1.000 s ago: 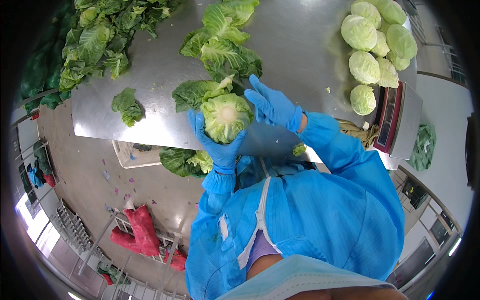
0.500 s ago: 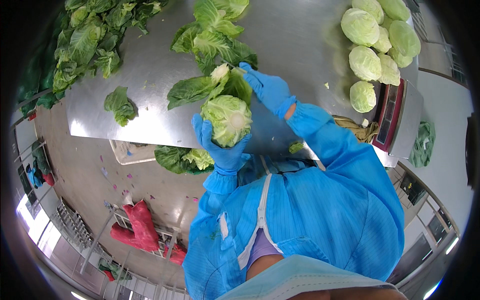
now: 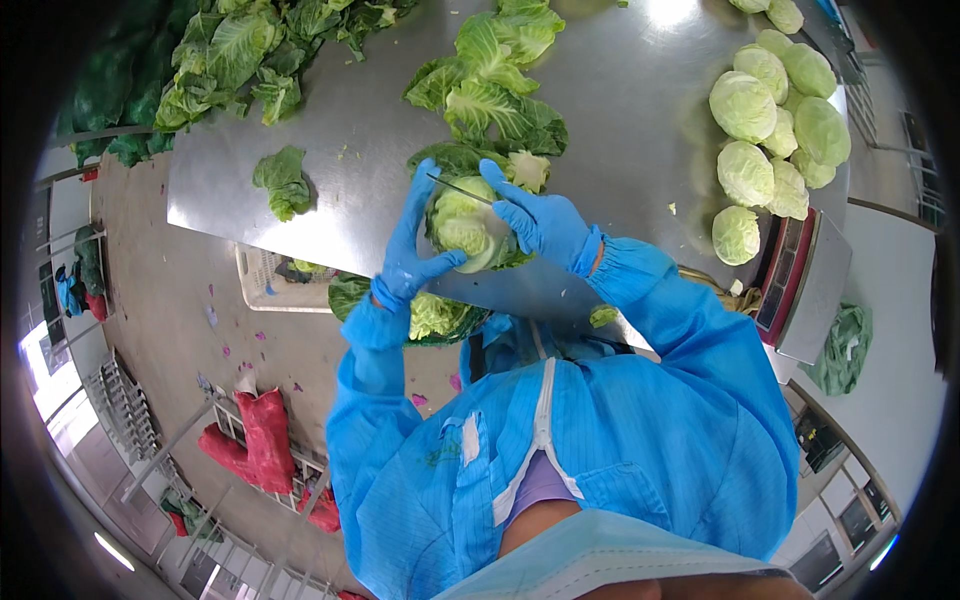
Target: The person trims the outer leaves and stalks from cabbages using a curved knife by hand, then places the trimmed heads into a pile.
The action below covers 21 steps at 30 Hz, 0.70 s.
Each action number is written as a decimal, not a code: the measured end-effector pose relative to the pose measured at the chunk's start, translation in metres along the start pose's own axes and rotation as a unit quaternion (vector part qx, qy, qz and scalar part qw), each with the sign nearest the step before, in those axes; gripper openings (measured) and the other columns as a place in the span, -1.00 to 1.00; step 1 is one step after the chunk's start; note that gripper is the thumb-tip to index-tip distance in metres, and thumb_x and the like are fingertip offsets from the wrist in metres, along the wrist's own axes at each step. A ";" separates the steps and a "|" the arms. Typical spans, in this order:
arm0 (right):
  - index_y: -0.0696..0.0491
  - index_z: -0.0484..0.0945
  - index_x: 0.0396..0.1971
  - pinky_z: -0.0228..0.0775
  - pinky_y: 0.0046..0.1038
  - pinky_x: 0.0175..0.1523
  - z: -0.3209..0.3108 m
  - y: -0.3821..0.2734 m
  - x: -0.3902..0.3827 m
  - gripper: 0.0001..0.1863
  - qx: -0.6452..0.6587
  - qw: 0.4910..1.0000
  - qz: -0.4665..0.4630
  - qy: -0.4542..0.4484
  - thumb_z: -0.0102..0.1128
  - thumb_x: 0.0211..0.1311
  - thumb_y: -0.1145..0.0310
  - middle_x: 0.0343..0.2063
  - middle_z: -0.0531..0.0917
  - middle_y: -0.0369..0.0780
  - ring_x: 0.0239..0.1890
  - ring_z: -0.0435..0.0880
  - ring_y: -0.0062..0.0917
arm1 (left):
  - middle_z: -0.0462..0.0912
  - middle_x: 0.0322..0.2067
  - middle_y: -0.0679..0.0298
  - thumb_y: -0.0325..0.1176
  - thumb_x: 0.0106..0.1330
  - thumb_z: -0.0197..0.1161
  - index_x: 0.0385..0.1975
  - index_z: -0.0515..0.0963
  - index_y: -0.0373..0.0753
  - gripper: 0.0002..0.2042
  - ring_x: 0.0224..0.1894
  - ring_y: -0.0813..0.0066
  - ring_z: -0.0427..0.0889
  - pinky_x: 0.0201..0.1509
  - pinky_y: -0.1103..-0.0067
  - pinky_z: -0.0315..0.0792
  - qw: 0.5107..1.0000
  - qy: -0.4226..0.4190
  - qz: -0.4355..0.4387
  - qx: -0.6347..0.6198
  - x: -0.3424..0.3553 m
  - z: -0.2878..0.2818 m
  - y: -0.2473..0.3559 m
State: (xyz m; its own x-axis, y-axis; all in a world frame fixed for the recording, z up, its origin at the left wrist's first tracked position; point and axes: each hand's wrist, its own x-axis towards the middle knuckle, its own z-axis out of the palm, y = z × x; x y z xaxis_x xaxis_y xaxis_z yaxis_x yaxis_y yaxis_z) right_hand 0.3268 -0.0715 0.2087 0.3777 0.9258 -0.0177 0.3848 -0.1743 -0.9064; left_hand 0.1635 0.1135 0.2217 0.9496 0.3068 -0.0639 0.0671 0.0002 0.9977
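A pale green cabbage head (image 3: 462, 228) sits at the near edge of the steel table, between my gloved hands. My left hand (image 3: 408, 245) is at its left side, fingers stretched out and thumb apart near the cabbage's lower edge. In my right hand (image 3: 550, 225) is a thin knife (image 3: 458, 188), its blade slanting over the top of the cabbage toward my left fingertips. The right fingers are closed around the handle, which they mostly hide. Just beyond lie loose outer leaves (image 3: 490, 100) and a leaf piece with a pale cut stem (image 3: 528, 172).
Trimmed cabbages (image 3: 745, 105) are heaped at the right of the steel table (image 3: 620, 120), beside a red-framed scale (image 3: 790, 270). Leafy scraps (image 3: 235, 50) pile up far left. Below the edge stand a white crate (image 3: 262, 285) and a leaf-filled container (image 3: 435, 318).
My right hand has come from the loose leaves to the cabbage, with the knife blade now showing over it. My left hand has opened out along its left side. The cabbage has turned.
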 end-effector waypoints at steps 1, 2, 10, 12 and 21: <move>-0.17 0.15 0.39 0.39 -0.23 -0.46 -0.001 0.000 -0.003 -0.41 -0.007 0.999 0.041 0.008 -0.16 0.44 -0.06 -0.61 0.58 0.00 -0.62 0.54 -0.12 | 0.02 0.42 0.06 -0.16 -0.06 0.51 0.39 0.08 -0.28 -0.01 0.47 0.17 -0.04 0.50 0.33 -0.11 0.997 0.040 0.017 0.058 -0.004 0.006 -0.003; -0.18 0.08 0.41 0.38 -0.21 -0.46 -0.003 0.001 -0.005 -0.37 -0.012 0.996 0.082 0.016 -0.20 0.44 -0.09 -0.63 0.57 0.01 -0.61 0.55 -0.10 | 0.00 0.42 0.00 -0.08 -0.04 0.50 0.40 0.04 -0.29 0.02 0.47 0.11 -0.05 0.50 0.30 -0.11 0.991 0.112 0.016 0.070 -0.007 0.024 -0.011; -0.23 0.05 0.43 0.57 -0.32 -0.32 -0.018 -0.015 0.003 -0.34 -0.159 0.987 0.024 -0.018 -0.12 0.40 -0.08 -0.31 0.66 0.00 -0.50 0.67 -0.18 | 0.16 0.30 0.08 -0.37 -0.14 0.58 0.38 0.01 -0.28 0.05 0.31 0.22 0.25 0.36 0.33 0.25 0.979 0.189 -0.022 -0.068 0.002 0.058 -0.012; -0.26 0.05 0.43 0.57 -0.32 -0.35 -0.016 -0.008 0.008 -0.34 -0.171 0.985 -0.021 -0.001 -0.11 0.39 -0.08 -0.30 0.68 -0.03 -0.52 0.66 -0.18 | 0.17 0.29 0.10 -0.37 -0.14 0.58 0.37 0.03 -0.29 0.03 0.29 0.24 0.28 0.34 0.36 0.28 0.986 0.166 0.006 -0.016 0.002 0.052 -0.021; -0.28 0.07 0.42 0.59 -0.43 -0.23 -0.034 -0.042 0.031 -0.35 -0.188 0.962 0.100 -0.171 -0.07 0.38 -0.05 -0.17 0.67 -0.06 -0.23 0.71 -0.31 | 0.24 0.26 0.13 -0.38 -0.07 0.55 0.39 0.02 -0.26 0.00 0.26 0.24 0.34 0.33 0.37 0.31 0.987 0.139 0.009 0.074 0.000 0.044 -0.018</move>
State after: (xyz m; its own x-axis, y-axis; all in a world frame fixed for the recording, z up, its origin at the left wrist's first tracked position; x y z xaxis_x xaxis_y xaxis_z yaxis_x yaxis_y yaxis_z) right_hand 0.3510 -0.0466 0.2603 0.2028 0.9057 -0.3723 0.6351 -0.4110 -0.6540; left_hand 0.1756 0.0715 0.2029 0.8318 0.5549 -0.0166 0.1138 -0.1412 0.9834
